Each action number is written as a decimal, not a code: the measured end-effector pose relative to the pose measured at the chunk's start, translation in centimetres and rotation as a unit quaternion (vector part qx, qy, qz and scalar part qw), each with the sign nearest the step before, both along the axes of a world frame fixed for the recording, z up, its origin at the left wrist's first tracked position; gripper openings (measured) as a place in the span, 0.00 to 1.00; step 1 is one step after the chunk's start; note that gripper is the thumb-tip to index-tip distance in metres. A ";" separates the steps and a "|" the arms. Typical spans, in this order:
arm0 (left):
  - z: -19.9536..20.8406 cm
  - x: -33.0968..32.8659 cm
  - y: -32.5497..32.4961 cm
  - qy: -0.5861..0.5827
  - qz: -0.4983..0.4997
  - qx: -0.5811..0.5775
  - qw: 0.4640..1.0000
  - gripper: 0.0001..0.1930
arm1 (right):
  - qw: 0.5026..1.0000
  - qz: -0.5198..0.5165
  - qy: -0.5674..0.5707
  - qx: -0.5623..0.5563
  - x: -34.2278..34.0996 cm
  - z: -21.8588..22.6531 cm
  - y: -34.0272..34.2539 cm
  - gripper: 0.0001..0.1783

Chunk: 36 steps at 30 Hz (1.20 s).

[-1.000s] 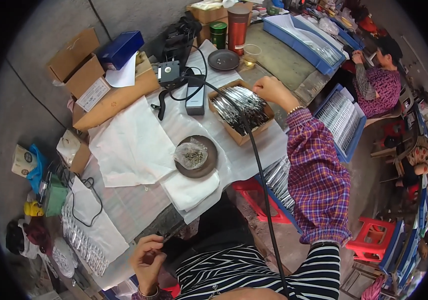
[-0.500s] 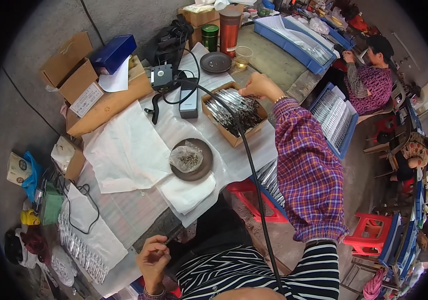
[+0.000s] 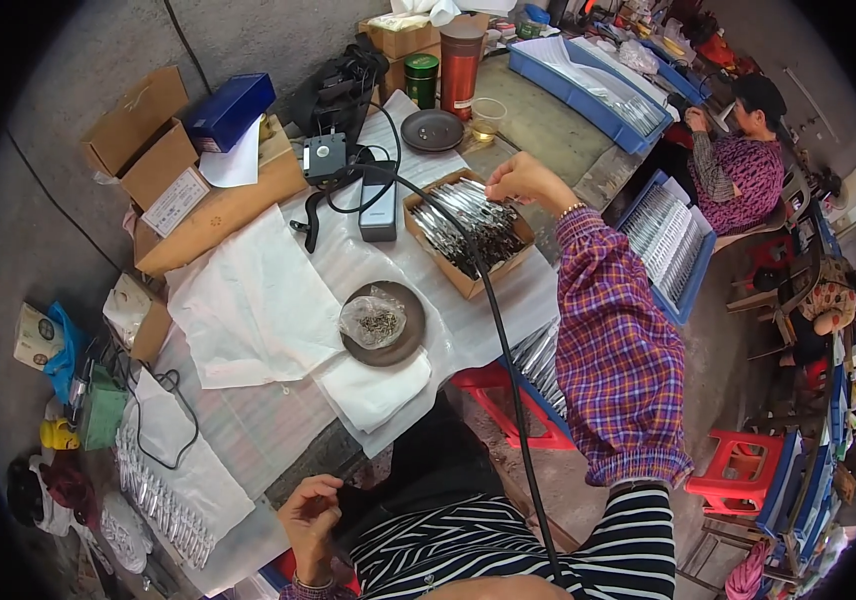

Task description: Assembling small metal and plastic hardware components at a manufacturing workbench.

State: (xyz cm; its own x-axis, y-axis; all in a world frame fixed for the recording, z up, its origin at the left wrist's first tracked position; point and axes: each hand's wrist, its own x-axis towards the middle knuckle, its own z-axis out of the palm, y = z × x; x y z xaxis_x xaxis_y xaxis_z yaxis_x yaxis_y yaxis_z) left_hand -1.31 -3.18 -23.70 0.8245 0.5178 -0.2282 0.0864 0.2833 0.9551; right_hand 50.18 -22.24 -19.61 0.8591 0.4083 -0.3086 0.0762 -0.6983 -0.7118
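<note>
My right hand (image 3: 530, 183) is over the far right edge of an open cardboard box (image 3: 471, 288), its fingertips pinched together. Slim, silvery metal pieces (image 3: 460, 215) that look like tweezers lie packed in that box, some with dark ends. What the fingertips hold, if anything, is too small to make out. Down by the near table edge, close to my lap, my left hand (image 3: 310, 522) has its fingers curled in and thumb bent toward them. Whether something is inside it cannot be seen. A dark round dish (image 3: 414, 340) holds a clear plastic bag (image 3: 375, 319) of tiny metal parts.
A black cable (image 3: 501, 330) hangs across the view, passing in front of the box. White sheets (image 3: 253, 300) cover the table. More metal pieces (image 3: 163, 495) lie in a row at the lower left. Blue trays (image 3: 686, 290) and a co-worker (image 3: 743, 165) are at right.
My right hand has shifted slightly right and down at the box, away from the middle of the metal pieces. My left hand stays near the table edge, its fingers slightly changed.
</note>
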 end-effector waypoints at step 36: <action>-4.7 0.2 -2.6 0.108 -0.060 -0.035 0.992 0.09 | 0.894 0.215 0.270 0.286 -38.9 -9.9 1.2 0.10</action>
State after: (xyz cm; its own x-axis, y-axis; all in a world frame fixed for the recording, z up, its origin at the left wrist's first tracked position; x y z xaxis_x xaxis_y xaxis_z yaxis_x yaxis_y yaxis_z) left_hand -1.08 -5.82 -28.37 0.8073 0.3947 -0.4388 0.3248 0.3237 0.8887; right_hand 11.31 -21.02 -29.56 0.3730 0.8887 -0.2668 -0.2125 -0.1981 -0.9569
